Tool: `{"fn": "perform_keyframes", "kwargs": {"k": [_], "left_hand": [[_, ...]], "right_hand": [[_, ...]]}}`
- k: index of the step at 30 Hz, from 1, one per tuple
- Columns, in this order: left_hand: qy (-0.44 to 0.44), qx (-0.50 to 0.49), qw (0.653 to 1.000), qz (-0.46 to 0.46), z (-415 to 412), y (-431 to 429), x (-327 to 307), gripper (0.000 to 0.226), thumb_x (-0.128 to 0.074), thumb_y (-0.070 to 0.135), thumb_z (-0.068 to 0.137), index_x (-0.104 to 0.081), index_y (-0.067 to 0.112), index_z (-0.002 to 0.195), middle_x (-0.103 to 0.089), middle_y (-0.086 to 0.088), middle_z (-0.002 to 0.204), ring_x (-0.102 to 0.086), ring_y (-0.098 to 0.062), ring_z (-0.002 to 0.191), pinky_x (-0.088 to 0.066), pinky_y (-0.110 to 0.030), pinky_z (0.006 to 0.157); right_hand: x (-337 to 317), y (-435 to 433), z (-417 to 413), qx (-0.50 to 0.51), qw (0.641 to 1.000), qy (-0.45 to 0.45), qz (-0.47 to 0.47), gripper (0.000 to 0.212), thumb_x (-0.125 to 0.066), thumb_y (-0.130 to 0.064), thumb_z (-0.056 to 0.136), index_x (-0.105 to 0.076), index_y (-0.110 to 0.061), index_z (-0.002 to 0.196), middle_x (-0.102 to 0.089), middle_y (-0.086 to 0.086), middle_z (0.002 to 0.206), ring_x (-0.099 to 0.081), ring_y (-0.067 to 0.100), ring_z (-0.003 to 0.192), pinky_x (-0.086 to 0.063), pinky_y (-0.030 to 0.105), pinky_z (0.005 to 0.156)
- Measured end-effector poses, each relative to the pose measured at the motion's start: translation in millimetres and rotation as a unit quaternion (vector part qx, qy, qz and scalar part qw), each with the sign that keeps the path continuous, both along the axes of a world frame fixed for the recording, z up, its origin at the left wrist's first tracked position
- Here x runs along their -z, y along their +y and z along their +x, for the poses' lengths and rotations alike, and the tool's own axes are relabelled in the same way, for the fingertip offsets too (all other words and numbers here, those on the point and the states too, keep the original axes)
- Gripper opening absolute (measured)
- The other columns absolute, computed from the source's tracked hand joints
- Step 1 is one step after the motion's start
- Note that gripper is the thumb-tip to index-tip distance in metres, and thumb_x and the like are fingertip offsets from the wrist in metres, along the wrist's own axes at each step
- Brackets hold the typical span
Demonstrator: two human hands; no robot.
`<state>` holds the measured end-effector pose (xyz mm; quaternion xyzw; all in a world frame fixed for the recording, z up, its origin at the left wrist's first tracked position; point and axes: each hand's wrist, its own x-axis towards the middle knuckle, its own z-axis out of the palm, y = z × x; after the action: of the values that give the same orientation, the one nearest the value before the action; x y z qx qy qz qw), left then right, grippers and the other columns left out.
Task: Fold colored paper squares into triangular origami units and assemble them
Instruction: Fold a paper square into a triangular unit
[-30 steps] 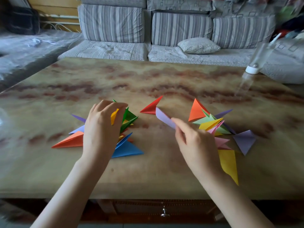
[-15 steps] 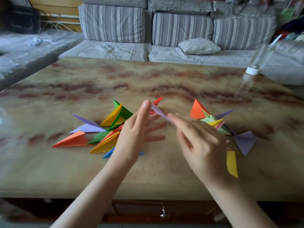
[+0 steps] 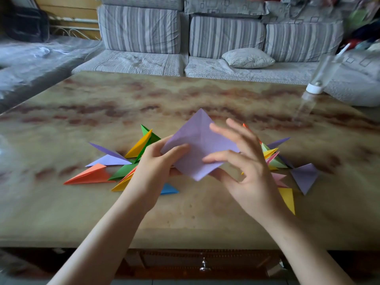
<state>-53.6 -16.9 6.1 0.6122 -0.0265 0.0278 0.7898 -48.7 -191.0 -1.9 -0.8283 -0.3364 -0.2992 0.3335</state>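
A creased purple paper square [image 3: 198, 145] is held unfolded above the table, one corner pointing away from me. My left hand [image 3: 158, 163] pinches its left corner with thumb and fingers. My right hand [image 3: 244, 161] holds its right side, index finger on top and thumb below, the other fingers spread. To the left lies a pile of folded triangular units [image 3: 123, 161] in purple, orange, green, yellow and blue. A second pile of folded units [image 3: 275, 159] lies to the right, partly hidden behind my right hand.
The marbled table [image 3: 185, 212] has a loose purple unit [image 3: 304, 175] and a yellow one [image 3: 287, 198] at the right. A clear bottle [image 3: 316, 79] with a white cap stands at the far right. A striped sofa [image 3: 205, 38] runs behind the table.
My left hand left the pile on the left and joined my right hand. The folded purple piece held by my right hand now lies open as a full square between both hands.
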Motion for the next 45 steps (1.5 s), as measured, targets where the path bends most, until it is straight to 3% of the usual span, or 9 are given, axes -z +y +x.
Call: {"fn": "perform_keyframes", "kwargs": {"k": [3, 6, 9, 11, 14, 17, 23, 26, 45], "left_hand": [[-0.007, 0.044, 0.999, -0.025, -3, -2, -4, 0.019, -0.052, 0.006, 0.090, -0.070, 0.011, 0.090, -0.074, 0.000, 0.085, -0.070, -0.016, 0.080, -0.057, -0.029, 0.060], [-0.010, 0.079, 0.996, -0.036, -5, -5, -8, 0.019, -0.053, 0.013, 0.086, -0.068, 0.009, 0.095, -0.075, 0.000, 0.088, -0.071, -0.014, 0.081, -0.057, -0.029, 0.058], [-0.005, 0.100, 0.994, -0.039, -7, -7, -9, 0.026, -0.051, 0.026, 0.079, -0.069, 0.011, 0.092, -0.075, -0.001, 0.085, -0.073, -0.018, 0.079, -0.058, -0.031, 0.056], [0.004, 0.115, 0.993, -0.041, -8, -8, -8, 0.032, -0.051, 0.034, 0.081, -0.070, 0.012, 0.094, -0.075, -0.005, 0.089, -0.073, -0.024, 0.083, -0.057, -0.032, 0.056], [0.008, 0.135, 0.991, -0.019, -9, -9, -8, 0.043, -0.051, 0.046, 0.085, -0.066, 0.011, 0.106, -0.074, -0.008, 0.098, -0.071, -0.027, 0.090, -0.056, -0.030, 0.056], [-0.020, 0.129, 0.991, 0.040, -12, -10, -7, 0.032, -0.065, 0.031, 0.083, -0.066, 0.010, 0.108, -0.074, -0.006, 0.098, -0.072, -0.023, 0.089, -0.058, -0.030, 0.059], [-0.046, 0.110, 0.989, 0.082, -13, -13, -1, 0.020, -0.062, 0.006, 0.084, -0.066, 0.007, 0.104, -0.075, -0.002, 0.086, -0.073, -0.020, 0.079, -0.059, -0.029, 0.061], [-0.052, 0.110, 0.989, 0.088, -13, -13, -1, 0.019, -0.061, 0.005, 0.084, -0.067, 0.008, 0.102, -0.075, -0.001, 0.085, -0.073, -0.018, 0.078, -0.059, -0.028, 0.061], [-0.034, 0.112, 0.988, 0.103, -16, -14, -4, 0.019, -0.065, 0.006, 0.082, -0.066, 0.008, 0.101, -0.076, -0.003, 0.085, -0.073, -0.021, 0.077, -0.058, -0.027, 0.059]], "right_hand": [[-5, -2, -2, 0.009, 0.995, 0.075, 0.067, 0.011, -0.063, -0.038, 0.082, -0.070, -0.029, 0.080, -0.043, -0.006, 0.144, -0.023, 0.014, 0.142, -0.021, 0.040, 0.114], [-10, -2, -3, -0.011, 0.967, 0.186, 0.173, 0.011, -0.066, -0.047, 0.075, -0.066, -0.039, 0.067, -0.052, -0.016, 0.135, -0.032, 0.003, 0.137, -0.027, 0.032, 0.110], [-13, -4, -1, -0.041, 0.914, 0.281, 0.290, 0.008, -0.076, -0.036, 0.067, -0.070, -0.030, 0.065, -0.069, -0.021, 0.102, -0.059, -0.003, 0.105, -0.041, 0.017, 0.089], [-13, -5, -1, -0.045, 0.897, 0.292, 0.329, 0.003, -0.074, -0.026, 0.067, -0.071, -0.026, 0.066, -0.070, -0.015, 0.084, -0.063, 0.001, 0.085, -0.044, 0.015, 0.076], [-17, -5, -3, -0.028, 0.892, 0.290, 0.344, 0.013, -0.079, -0.025, 0.065, -0.068, -0.023, 0.071, -0.067, -0.012, 0.069, -0.059, 0.002, 0.067, -0.042, 0.012, 0.060], [-18, -3, -4, -0.016, 0.894, 0.292, 0.340, 0.016, -0.077, -0.025, 0.065, -0.066, -0.022, 0.077, -0.065, -0.011, 0.065, -0.056, 0.004, 0.059, -0.041, 0.014, 0.050], [-17, -3, -4, 0.011, 0.889, 0.305, 0.342, 0.027, -0.082, -0.024, 0.066, -0.067, -0.024, 0.087, -0.065, -0.008, 0.068, -0.057, 0.006, 0.062, -0.043, 0.018, 0.051], [-18, -4, -3, 0.019, 0.888, 0.310, 0.339, 0.009, -0.075, -0.017, 0.073, -0.070, -0.023, 0.076, -0.069, -0.011, 0.065, -0.060, 0.003, 0.062, -0.044, 0.015, 0.056], [-20, -3, -7, 0.047, 0.877, 0.324, 0.351, 0.008, -0.075, -0.020, 0.075, -0.070, -0.022, 0.069, -0.065, -0.013, 0.059, -0.057, 0.001, 0.060, -0.040, 0.010, 0.047]]}}
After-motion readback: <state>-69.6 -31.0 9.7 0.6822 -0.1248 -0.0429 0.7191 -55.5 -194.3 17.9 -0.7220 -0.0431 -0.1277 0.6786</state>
